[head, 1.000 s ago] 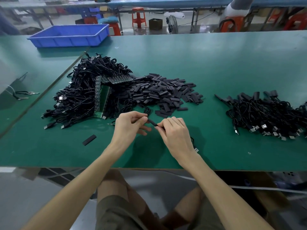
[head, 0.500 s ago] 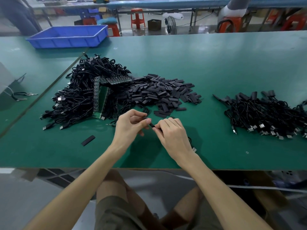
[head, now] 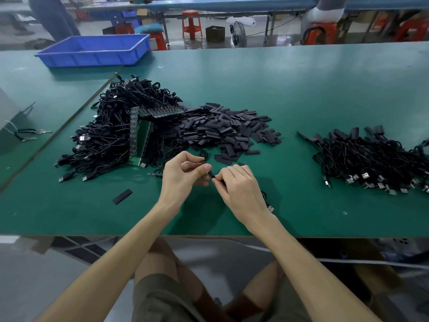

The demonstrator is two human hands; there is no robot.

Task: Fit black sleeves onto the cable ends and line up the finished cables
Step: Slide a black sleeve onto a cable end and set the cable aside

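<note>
On the matte green table (head: 301, 94), the left hand (head: 183, 176) pinches a short, flat black sleeve (head: 210, 174) between thumb and fingers. The right hand (head: 241, 190) grips the thin cable (head: 264, 196) meeting it. Behind lie a heap of flat matte sleeves (head: 222, 133) and tangled glossy cables (head: 111, 140). The sleeved cables (head: 376, 159) lie in a row at right, metal plugs toward the table's near edge.

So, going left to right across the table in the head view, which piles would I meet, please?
Tangled cable pile → black sleeve pile → sleeved cables laid together at the right.
</note>
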